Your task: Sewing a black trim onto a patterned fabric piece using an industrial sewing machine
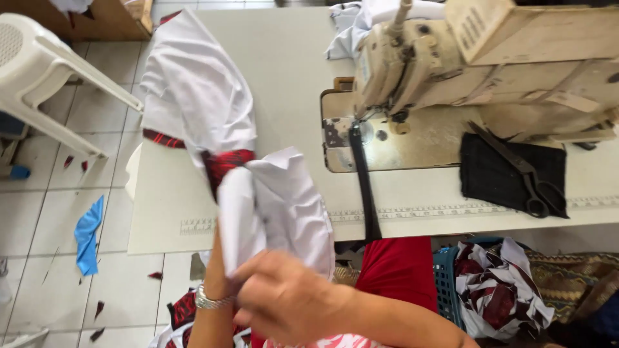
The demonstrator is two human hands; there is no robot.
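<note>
My right hand (pixel 284 299) is closed round the lower end of the white garment (pixel 271 200), and my left hand, hidden inside the cloth above the wristwatch (pixel 213 299), I cannot tell open or shut. The garment, with red-and-black trim (pixel 227 162), hangs lifted at eleven o'clock, clear of the sewing machine (pixel 451 64) at one o'clock. Nothing lies under the needle, so I judge stitching not begun; scissors (pixel 522 171) rest on black cloth (pixel 496 174).

The garment (pixel 213 109) held over the worktop's left edge is white with a red-and-black patterned band. A black cloth (pixel 503 174) and black scissors (pixel 522 171) lie near the cream worktop's (pixel 290 71) right edge, by the beige sewing machine (pixel 464 64). A blue scrap (pixel 88 235) lies on the pale tiled floor (pixel 39 212).
</note>
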